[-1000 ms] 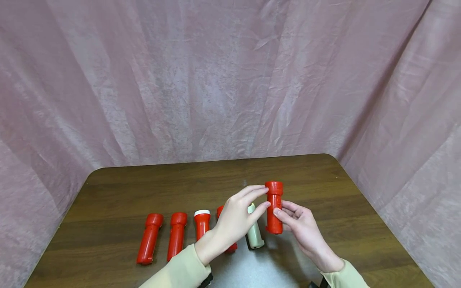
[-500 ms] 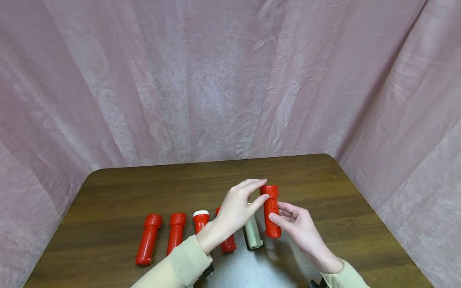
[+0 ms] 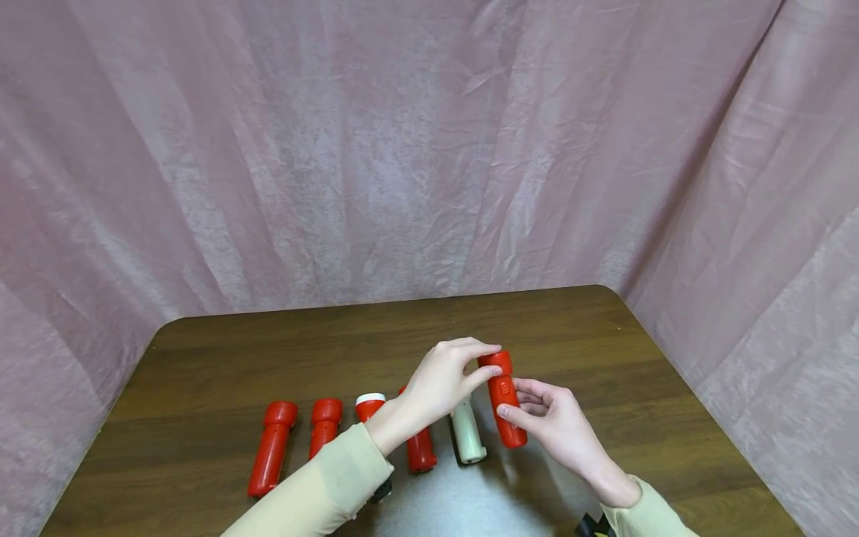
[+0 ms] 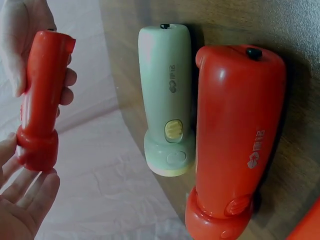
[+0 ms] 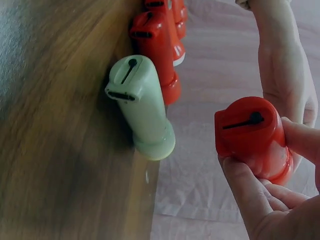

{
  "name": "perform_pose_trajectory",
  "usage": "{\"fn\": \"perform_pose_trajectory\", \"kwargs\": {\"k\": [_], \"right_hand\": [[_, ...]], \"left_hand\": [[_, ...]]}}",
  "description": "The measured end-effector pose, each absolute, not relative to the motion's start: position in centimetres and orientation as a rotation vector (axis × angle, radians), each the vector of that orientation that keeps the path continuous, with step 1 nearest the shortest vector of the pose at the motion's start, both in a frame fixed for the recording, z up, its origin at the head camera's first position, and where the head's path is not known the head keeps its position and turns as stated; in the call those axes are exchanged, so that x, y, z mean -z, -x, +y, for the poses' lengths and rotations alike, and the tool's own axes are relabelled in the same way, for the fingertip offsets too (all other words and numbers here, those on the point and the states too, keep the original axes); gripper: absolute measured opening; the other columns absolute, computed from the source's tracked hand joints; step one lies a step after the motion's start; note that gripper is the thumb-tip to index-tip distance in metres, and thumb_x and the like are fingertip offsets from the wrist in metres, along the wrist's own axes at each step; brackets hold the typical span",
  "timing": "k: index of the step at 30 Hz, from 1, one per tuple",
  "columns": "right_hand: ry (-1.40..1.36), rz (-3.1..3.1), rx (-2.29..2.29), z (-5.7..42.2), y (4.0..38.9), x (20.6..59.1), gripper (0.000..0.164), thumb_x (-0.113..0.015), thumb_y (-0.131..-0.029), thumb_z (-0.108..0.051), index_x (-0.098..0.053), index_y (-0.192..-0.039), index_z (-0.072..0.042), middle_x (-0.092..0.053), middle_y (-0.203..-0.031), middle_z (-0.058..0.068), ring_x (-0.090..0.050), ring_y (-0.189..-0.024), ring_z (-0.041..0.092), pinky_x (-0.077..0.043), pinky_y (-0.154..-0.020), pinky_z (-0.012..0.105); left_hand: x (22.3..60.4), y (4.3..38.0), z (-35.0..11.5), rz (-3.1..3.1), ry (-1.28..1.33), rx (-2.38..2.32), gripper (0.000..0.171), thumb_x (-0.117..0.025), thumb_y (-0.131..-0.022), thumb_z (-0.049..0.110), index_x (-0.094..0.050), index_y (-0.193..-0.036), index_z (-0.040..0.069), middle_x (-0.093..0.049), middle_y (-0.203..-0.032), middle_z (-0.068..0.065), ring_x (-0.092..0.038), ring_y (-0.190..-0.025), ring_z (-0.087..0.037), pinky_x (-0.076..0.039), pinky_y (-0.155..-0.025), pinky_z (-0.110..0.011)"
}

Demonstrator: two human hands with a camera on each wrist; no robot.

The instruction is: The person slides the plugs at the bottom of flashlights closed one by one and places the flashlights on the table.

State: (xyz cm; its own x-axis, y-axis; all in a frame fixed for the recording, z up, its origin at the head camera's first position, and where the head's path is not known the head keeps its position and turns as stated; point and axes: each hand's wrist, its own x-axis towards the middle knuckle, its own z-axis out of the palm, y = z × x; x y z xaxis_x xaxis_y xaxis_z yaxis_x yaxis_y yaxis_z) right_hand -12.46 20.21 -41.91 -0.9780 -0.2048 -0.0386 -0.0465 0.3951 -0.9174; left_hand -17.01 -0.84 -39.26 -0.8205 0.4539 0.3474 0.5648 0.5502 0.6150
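Observation:
A red flashlight (image 3: 505,410) is held above the table, head end up and tilted to the left. My right hand (image 3: 562,425) grips its body, thumb in front and fingers behind. At the flashlight's head, my left hand (image 3: 436,384) pinches the rim between thumb and fingers. In the right wrist view, the flashlight's tail (image 5: 247,125) shows a black slot and knob. Closest to the hands lies a pale green flashlight (image 3: 467,432), its yellow switch (image 4: 174,129) visible in the left wrist view. Beside it lies another red flashlight (image 3: 421,451).
Farther left in the row lie a white-rimmed red flashlight (image 3: 370,405), partly hidden by my left arm, and two more red flashlights, one in the middle (image 3: 325,421) and one at the end (image 3: 271,451). Pink curtains (image 3: 403,149) stand behind the wooden table (image 3: 302,343).
The held flashlight has come slightly lower and its head has tipped left. My left thumb and fingers have closed onto the head, which they only neared or touched before.

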Motion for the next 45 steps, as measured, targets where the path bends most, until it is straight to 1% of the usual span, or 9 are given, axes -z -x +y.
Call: {"fn": "perform_pose_trajectory", "kwargs": {"k": [3,8,15,18,21,28,35,38,45], "right_hand": [[0.255,2.521,1.596,20.4,12.7,42.0,0.049,-0.080,-0.093,-0.016,-0.065,-0.133,0.008,-0.076,-0.120,0.024,-0.080,-0.100,0.026,-0.065,-0.087,0.028],[0.313,2.486,1.547,20.8,13.1,42.0,0.050,-0.079,-0.093,-0.017,-0.063,-0.133,0.011,-0.076,-0.120,0.025,-0.080,-0.095,0.022,-0.064,-0.081,0.023],[0.356,2.451,1.471,21.6,13.5,41.9,0.051,-0.074,-0.096,-0.015,-0.060,-0.135,0.014,-0.073,-0.125,0.028,-0.078,-0.097,0.022,-0.061,-0.081,0.019],[0.368,2.469,1.434,21.9,13.8,42.0,0.050,-0.075,-0.095,-0.016,-0.062,-0.134,0.012,-0.075,-0.122,0.025,-0.078,-0.098,0.022,-0.060,-0.081,0.018],[0.376,2.500,1.401,22.0,14.0,42.2,0.049,-0.078,-0.093,-0.016,-0.064,-0.132,0.011,-0.078,-0.114,0.022,-0.078,-0.095,0.021,-0.061,-0.078,0.019],[0.368,2.578,1.352,21.8,14.2,43.5,0.046,-0.082,-0.089,-0.011,-0.067,-0.125,0.013,-0.081,-0.102,0.021,-0.080,-0.085,0.021,-0.065,-0.071,0.026],[0.338,2.638,1.288,21.3,14.4,44.3,0.046,-0.085,-0.085,-0.010,-0.069,-0.122,0.012,-0.081,-0.099,0.020,-0.081,-0.085,0.025,-0.066,-0.070,0.031],[0.338,2.660,1.244,21.2,14.6,44.5,0.045,-0.085,-0.084,-0.010,-0.069,-0.120,0.012,-0.081,-0.098,0.019,-0.081,-0.085,0.025,-0.066,-0.070,0.031],[0.340,2.764,1.062,20.9,15.1,44.9,0.040,-0.087,-0.083,-0.014,-0.073,-0.115,0.005,-0.082,-0.092,0.011,-0.080,-0.081,0.018,-0.063,-0.068,0.027]], "left_hand": [[39.4,17.3,-0.9,-2.646,0.885,1.137,0.033,-0.076,-0.097,0.022,-0.076,-0.128,0.011,-0.080,-0.122,-0.004,-0.075,-0.113,-0.020,-0.060,-0.100,-0.037],[39.7,17.7,-1.0,-2.697,0.862,1.180,0.032,-0.076,-0.097,0.022,-0.076,-0.128,0.011,-0.079,-0.123,-0.004,-0.075,-0.113,-0.019,-0.059,-0.100,-0.037],[40.1,18.6,-0.7,-2.777,0.863,1.250,0.032,-0.077,-0.097,0.025,-0.077,-0.126,0.012,-0.081,-0.116,-0.001,-0.074,-0.109,-0.016,-0.058,-0.102,-0.037],[40.3,19.1,-0.5,-2.813,0.878,1.264,0.030,-0.076,-0.097,0.024,-0.077,-0.125,0.012,-0.081,-0.114,-0.001,-0.074,-0.107,-0.015,-0.059,-0.100,-0.036],[40.5,19.7,-0.2,-2.846,0.898,1.253,0.030,-0.076,-0.097,0.020,-0.077,-0.125,0.009,-0.082,-0.115,-0.004,-0.076,-0.106,-0.016,-0.061,-0.097,-0.034],[41.4,20.7,0.8,-2.957,0.962,1.041,0.028,-0.077,-0.096,0.015,-0.078,-0.124,0.009,-0.082,-0.114,-0.004,-0.076,-0.099,-0.012,-0.058,-0.085,-0.019],[42.2,21.5,1.1,-3.015,0.976,0.957,0.025,-0.079,-0.094,0.015,-0.080,-0.119,0.010,-0.083,-0.112,-0.002,-0.076,-0.099,-0.010,-0.058,-0.086,-0.020],[42.5,21.8,1.2,-3.025,0.987,0.904,0.023,-0.080,-0.094,0.017,-0.080,-0.116,0.011,-0.083,-0.109,0.000,-0.073,-0.093,-0.009,-0.057,-0.083,-0.020],[43.0,22.2,1.5,-3.039,1.022,0.752,0.015,-0.081,-0.093,0.016,-0.082,-0.108,0.013,-0.080,-0.094,0.004,-0.058,-0.078,-0.007,-0.047,-0.070,-0.017]]}}
